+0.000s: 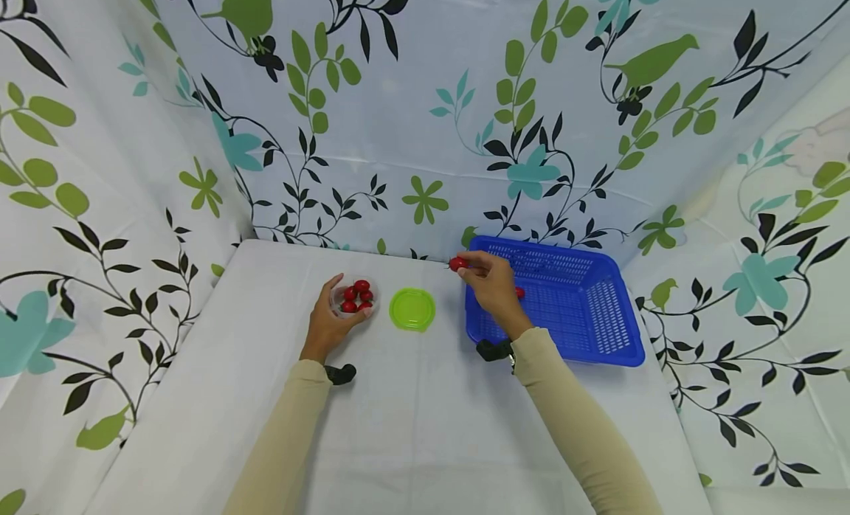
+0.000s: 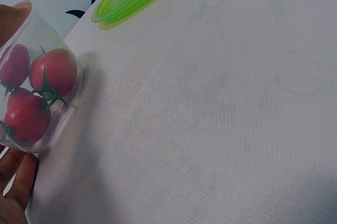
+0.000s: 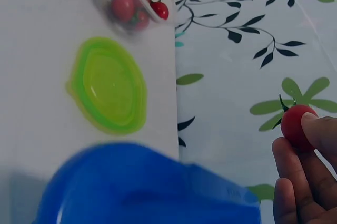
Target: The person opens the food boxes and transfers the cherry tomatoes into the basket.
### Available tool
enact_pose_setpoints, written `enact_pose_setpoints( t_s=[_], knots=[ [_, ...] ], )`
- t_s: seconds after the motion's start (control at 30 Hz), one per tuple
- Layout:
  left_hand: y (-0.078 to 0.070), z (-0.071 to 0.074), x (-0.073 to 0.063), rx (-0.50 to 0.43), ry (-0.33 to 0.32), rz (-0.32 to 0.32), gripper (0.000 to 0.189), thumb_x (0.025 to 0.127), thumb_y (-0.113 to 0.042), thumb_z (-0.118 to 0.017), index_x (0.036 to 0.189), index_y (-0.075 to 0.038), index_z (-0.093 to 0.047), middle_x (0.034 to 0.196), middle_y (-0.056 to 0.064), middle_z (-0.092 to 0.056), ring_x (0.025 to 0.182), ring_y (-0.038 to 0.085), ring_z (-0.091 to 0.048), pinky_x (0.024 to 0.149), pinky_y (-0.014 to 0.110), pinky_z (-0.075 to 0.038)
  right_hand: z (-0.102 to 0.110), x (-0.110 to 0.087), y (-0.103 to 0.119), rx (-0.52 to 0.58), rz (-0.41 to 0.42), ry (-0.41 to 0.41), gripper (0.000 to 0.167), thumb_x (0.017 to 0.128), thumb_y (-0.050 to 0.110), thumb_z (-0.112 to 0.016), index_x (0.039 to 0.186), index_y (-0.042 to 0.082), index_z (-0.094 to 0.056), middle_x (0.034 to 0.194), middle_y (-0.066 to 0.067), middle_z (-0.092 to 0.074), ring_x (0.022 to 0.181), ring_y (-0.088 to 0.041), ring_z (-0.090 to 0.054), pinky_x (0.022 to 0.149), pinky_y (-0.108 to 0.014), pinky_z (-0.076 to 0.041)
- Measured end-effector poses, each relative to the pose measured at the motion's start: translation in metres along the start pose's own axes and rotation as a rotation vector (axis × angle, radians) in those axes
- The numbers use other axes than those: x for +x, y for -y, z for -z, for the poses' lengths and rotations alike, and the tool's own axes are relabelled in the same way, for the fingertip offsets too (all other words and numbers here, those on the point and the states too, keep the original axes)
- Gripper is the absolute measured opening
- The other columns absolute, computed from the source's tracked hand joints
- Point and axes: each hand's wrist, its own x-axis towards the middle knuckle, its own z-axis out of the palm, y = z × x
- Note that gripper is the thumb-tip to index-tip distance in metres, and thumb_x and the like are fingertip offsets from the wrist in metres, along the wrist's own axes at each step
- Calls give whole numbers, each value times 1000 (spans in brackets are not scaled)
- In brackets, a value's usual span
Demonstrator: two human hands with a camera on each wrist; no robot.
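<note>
My left hand (image 1: 326,325) holds a small clear plastic cup (image 1: 375,296), fingers and thumb on opposite sides of it. Several cherry tomatoes (image 2: 29,119) with green stems lie inside, seen through its wall in the left wrist view. Between thumb and fingers my right hand (image 1: 493,285) pinches one cherry tomato (image 3: 297,126), raised over the left edge of a blue plastic basket (image 1: 614,308). Another tomato (image 1: 519,293) shows in the basket, partly hidden behind the right hand.
A green plastic lid (image 1: 412,309) lies flat on the white-covered table (image 1: 398,426), between the cup and the basket. Behind the table hangs a leaf-and-bird patterned curtain (image 1: 412,153), with more of it on both sides.
</note>
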Motion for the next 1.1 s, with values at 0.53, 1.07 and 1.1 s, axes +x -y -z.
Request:
enact_pose_setpoints(
  t_s=[0.53, 1.07, 1.1],
  knots=[
    [-5, -1, -2, 7, -7, 20, 103, 86, -44, -89, 167, -36, -26, 170, 11, -39, 160, 40, -29, 127, 67, -30, 42, 4, -27, -22, -18, -34, 32, 100, 9, -73, 132, 13, -75, 131, -11, -74, 116, -28, -69, 90, -30, -63],
    [-1, 0, -1, 9, -5, 15, 104, 86, -48, -88, 168, -35, -25, 172, 11, -35, 161, 41, -27, 127, 69, -28, 75, 7, -51, -84, -53, -41, 33, 100, 3, -72, 132, 9, -74, 133, -16, -74, 119, -32, -69, 106, -47, -58],
    [0, -1, 0, 11, -5, 15, 104, 86, -48, -88, 168, -36, -25, 172, 11, -35, 161, 41, -27, 127, 69, -28, 77, 8, -52, -83, -60, -37, 32, 100, 3, -71, 132, 8, -73, 133, -16, -74, 119, -32, -69, 106, -47, -58]
  ],
)
